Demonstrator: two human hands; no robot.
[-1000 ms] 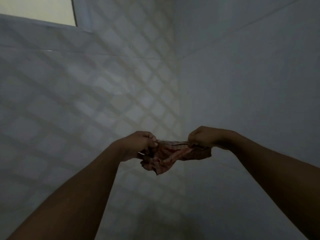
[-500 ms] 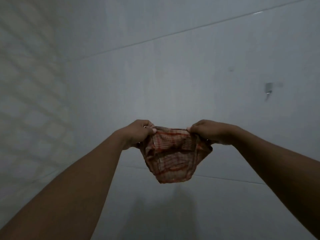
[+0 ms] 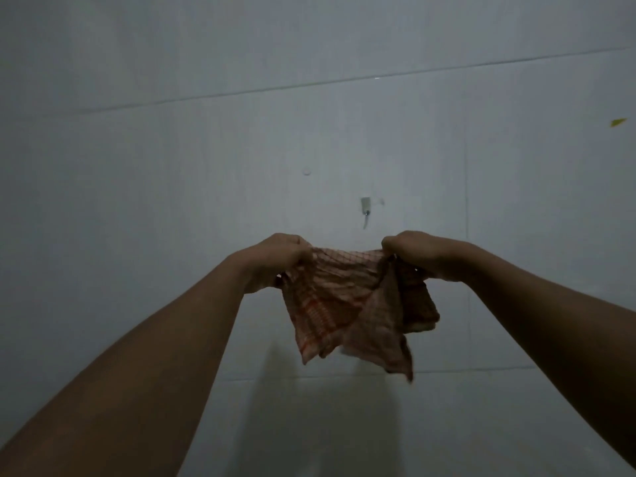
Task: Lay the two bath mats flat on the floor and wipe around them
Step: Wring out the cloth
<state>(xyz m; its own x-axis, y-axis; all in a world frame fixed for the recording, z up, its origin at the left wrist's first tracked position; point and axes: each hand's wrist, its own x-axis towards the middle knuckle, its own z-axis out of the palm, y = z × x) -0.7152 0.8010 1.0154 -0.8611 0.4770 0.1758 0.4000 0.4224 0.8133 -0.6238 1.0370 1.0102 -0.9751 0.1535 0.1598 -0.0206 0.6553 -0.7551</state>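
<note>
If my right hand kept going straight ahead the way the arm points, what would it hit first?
Most likely the tiled wall. The right hand, closed on the checked cloth, points up and forward at it, with nothing visible between. The small wall hook sits slightly left of that line. How far off the wall is cannot be told.

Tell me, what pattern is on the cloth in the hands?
Orange-red checks on a pale ground on the cloth, seen in the head view, the only one.
</note>
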